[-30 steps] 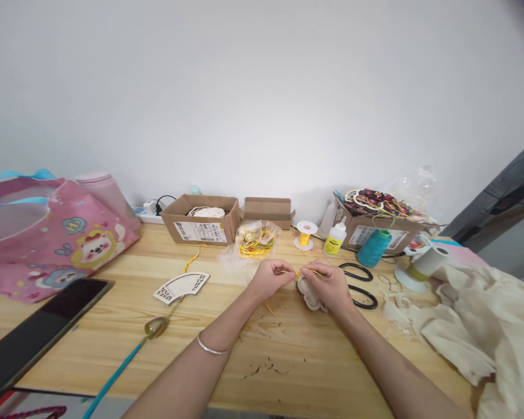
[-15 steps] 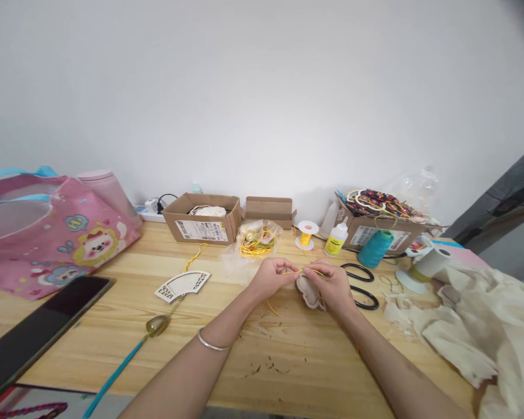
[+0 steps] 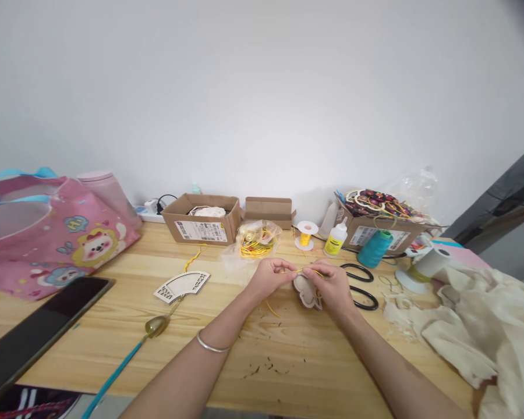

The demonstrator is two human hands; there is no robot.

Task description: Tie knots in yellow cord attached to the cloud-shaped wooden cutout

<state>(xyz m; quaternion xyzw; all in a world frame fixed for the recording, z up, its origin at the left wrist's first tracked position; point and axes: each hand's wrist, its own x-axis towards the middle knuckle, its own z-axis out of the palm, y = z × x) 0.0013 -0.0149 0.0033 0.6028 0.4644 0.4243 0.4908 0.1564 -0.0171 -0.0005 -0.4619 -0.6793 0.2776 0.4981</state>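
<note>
My left hand [image 3: 269, 277] and my right hand [image 3: 330, 284] meet over the middle of the wooden table [image 3: 113, 337]. Both pinch a thin yellow cord [image 3: 297, 271] stretched between the fingertips. My right hand also holds a small pale wooden piece [image 3: 305, 291] with a scalloped edge, just above the tabletop. A loose end of the yellow cord hangs down below my left hand. A silver bangle [image 3: 209, 347] sits on my left wrist.
Black scissors [image 3: 361, 285] lie right of my hands. Behind are a bag of yellow cords [image 3: 255, 240], a yellow spool [image 3: 306, 232], a glue bottle [image 3: 335, 238], a teal spool [image 3: 374, 247] and cardboard boxes [image 3: 201, 219]. A fan-shaped wooden cutout [image 3: 181, 286], dark tablet [image 3: 39, 329], pink bag [image 3: 48, 238] and cream cloth [image 3: 475, 326] are around.
The wooden piece in my right hand has turned slightly and shifted a little left; both hands stay pinched on the yellow cord in nearly the same place.
</note>
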